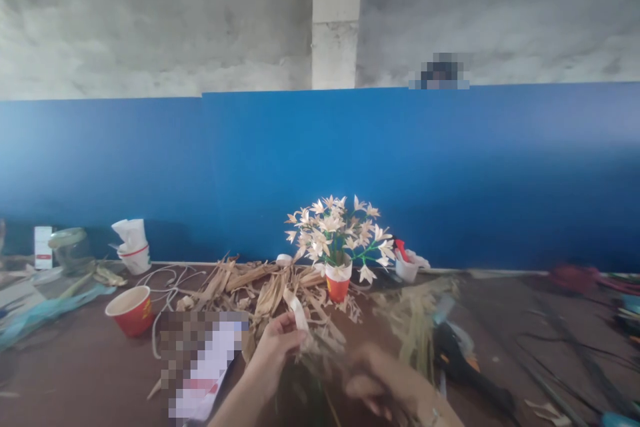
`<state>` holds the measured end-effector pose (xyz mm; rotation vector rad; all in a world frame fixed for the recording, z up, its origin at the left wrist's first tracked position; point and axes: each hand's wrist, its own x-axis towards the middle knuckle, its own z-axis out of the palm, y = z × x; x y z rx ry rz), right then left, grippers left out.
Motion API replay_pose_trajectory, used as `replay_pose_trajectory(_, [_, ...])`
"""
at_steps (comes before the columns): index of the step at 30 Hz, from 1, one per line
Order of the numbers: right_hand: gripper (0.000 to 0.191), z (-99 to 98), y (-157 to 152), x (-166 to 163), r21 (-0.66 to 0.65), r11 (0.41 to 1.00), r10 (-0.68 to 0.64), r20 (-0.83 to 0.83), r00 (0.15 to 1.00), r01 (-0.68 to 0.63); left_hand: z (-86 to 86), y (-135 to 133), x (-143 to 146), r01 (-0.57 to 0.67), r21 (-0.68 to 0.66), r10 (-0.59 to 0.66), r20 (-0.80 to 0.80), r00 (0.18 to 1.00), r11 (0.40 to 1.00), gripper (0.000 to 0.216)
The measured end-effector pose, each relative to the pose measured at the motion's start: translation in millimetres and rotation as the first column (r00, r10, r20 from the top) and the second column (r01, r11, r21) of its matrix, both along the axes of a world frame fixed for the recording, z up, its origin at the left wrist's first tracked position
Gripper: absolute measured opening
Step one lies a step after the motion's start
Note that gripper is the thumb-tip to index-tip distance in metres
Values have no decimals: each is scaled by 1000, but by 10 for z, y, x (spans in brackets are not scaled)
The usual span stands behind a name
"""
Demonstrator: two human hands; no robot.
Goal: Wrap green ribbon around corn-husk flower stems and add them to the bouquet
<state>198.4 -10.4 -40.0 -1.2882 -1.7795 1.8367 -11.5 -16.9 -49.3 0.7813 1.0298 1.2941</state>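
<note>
Between the thumb and fingers of my left hand (281, 340) is a pale strip of dried husk (299, 312), its upper end pointing up and away from me. My right hand (371, 379) is close by on the right, smeared by motion, so its fingers cannot be made out. A blurred greyish shape lies between the two hands; I cannot tell what it is. Just beyond them stands a red and white paper cup (338, 285) holding a bunch of cream husk flowers (331, 225) on green stems.
Brown dried husks (235, 283) are heaped behind my left hand. A phone (210, 367) lies left of it, and a red paper bowl (131, 311) stands farther left. A black glue gun (467, 367) with cords is at right. A blue partition (280, 160) closes off the back.
</note>
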Motion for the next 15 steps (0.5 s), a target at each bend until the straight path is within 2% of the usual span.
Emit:
replay_pose_trajectory(3, [27, 40, 6, -63, 129, 977, -153, -133, 979, 170, -35, -27, 74, -48, 51, 46, 43, 998, 998, 30])
replay_pose_trajectory(6, [35, -39, 9, -303, 201, 929, -269, -205, 941, 309, -88, -58, 198, -62, 48, 61, 34, 998, 997, 31])
replay_pose_trajectory(8, [40, -138, 14, -447, 231, 855, -403, -265, 876, 464, -115, -77, 270, -35, 61, 36, -1, 999, 998, 33])
replay_pose_trajectory(9, [43, -188, 17, -492, 232, 834, -440, -268, 857, 500, -121, -88, 296, -22, 72, 23, -21, 1000, 997, 34])
replay_pose_trajectory(12, [44, -278, 17, -511, 209, 849, -427, -266, 864, 485, -98, -124, 329, 0, 98, 7, -70, 998, 995, 35])
replay_pose_trajectory(15, [43, -263, 1, -447, 209, 862, -404, -264, 876, 461, -34, -156, 309, -29, 102, 38, -91, 995, 994, 35])
